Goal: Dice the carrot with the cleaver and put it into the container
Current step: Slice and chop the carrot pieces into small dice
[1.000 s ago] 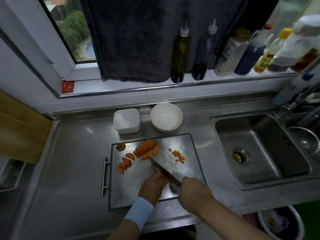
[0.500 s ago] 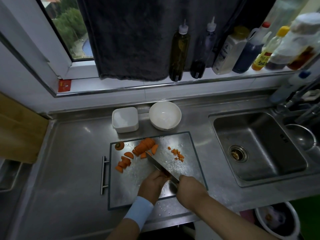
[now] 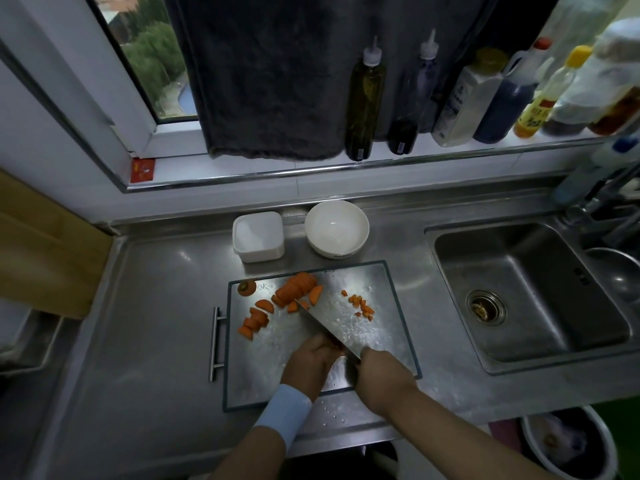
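On a steel cutting board [image 3: 388, 327] lie sliced carrot pieces [image 3: 296, 289], more half-slices [image 3: 255, 322] at the left, a carrot top [image 3: 247, 287] and a small heap of diced carrot [image 3: 362, 305] at the right. My right hand [image 3: 382, 381] grips the cleaver [image 3: 329, 329] by its handle, blade edge down on the board, tip near the sliced carrot. My left hand [image 3: 311, 362] sits curled against the blade's left side; a bit of orange shows under its fingers. A white square container [image 3: 258, 236] and a white bowl [image 3: 336, 228] stand behind the board.
A steel sink [image 3: 526, 292] lies to the right with a metal bowl [image 3: 616, 271] beside it. Bottles [image 3: 365, 102] line the window sill under a dark towel. A wooden board [image 3: 45, 251] leans at the left. A waste bucket [image 3: 568, 445] stands below right.
The view shifted slightly. Both hands and the cleaver stay in about the same spot on the board; the carrot pieces have not moved.
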Demonstrator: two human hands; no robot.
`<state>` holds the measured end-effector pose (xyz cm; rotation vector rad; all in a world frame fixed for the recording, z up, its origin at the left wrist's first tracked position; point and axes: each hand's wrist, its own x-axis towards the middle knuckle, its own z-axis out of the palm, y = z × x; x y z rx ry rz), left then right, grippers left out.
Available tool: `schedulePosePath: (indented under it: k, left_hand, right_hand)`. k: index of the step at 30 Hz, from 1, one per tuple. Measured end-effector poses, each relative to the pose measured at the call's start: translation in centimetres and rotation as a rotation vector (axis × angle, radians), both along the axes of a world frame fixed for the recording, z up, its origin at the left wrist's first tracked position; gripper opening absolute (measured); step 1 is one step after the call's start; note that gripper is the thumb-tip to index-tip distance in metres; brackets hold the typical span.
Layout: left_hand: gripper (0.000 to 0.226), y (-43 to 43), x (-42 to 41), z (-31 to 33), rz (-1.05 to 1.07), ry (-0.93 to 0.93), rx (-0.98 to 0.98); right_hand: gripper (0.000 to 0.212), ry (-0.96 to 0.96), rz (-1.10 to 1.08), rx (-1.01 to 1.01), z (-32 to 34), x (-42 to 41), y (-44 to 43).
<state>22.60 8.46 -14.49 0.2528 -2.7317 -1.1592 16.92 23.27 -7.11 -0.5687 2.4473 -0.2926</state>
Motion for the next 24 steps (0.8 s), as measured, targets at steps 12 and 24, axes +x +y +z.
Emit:
schedulePosePath:
  k: [12,24]
  left_hand:
    - [0.008,-0.3,0.0,-0.9,-0.016,0.024,-0.078]
    - [0.012,-1.4,0.4,1.1,-0.127,0.019,-0.166]
  right_hand:
    - [0.013,-0.021,0.005,-0.003,0.3,-0.1,2.2]
    - [0.021,-0.033,-0.152,-0.123,4.0,-2.6,2.4]
